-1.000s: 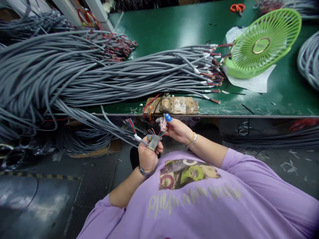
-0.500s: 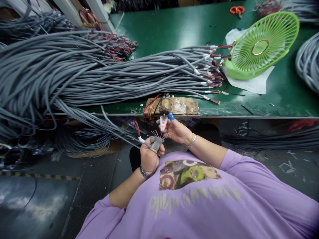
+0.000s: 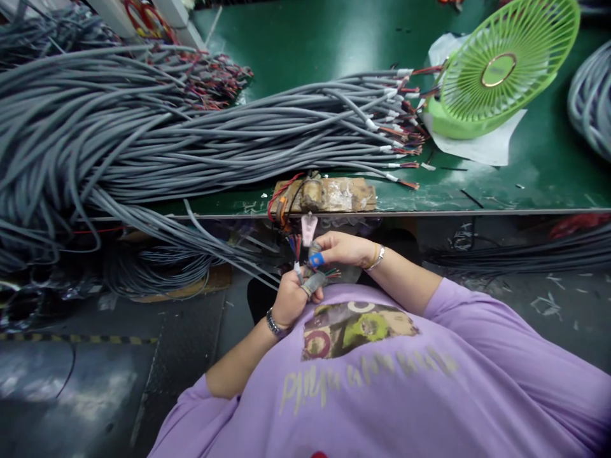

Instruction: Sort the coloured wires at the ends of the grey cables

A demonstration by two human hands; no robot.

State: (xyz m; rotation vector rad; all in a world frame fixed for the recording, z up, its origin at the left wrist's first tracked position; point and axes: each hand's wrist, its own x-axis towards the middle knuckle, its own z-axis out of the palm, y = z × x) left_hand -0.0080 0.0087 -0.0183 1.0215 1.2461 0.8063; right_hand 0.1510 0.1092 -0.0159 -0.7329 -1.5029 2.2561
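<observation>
My left hand (image 3: 292, 298) is closed around a grey cable whose coloured wire ends (image 3: 333, 273) stick out past its covered fingertip. Another cable end with a white band and coloured wires (image 3: 294, 245) rises beside the same hand. My right hand (image 3: 344, 249), with blue tape on one fingertip, pinches close above the left fingers; what lies between its fingertips is hidden. A pale pink clip (image 3: 309, 229) hangs just above the right fingers, at the front of a worn wooden block (image 3: 351, 194) on the table edge.
A thick bundle of grey cables (image 3: 214, 143) lies across the green table (image 3: 286, 38). A green fan (image 3: 499, 70) stands on white paper at the right, with coiled cable (image 3: 594, 108) beyond it. More cables (image 3: 162, 270) hang below the table at the left.
My right hand has left the pink clip and come down to my left hand. The left hand has moved slightly right with its cable. The camera view has shifted a little.
</observation>
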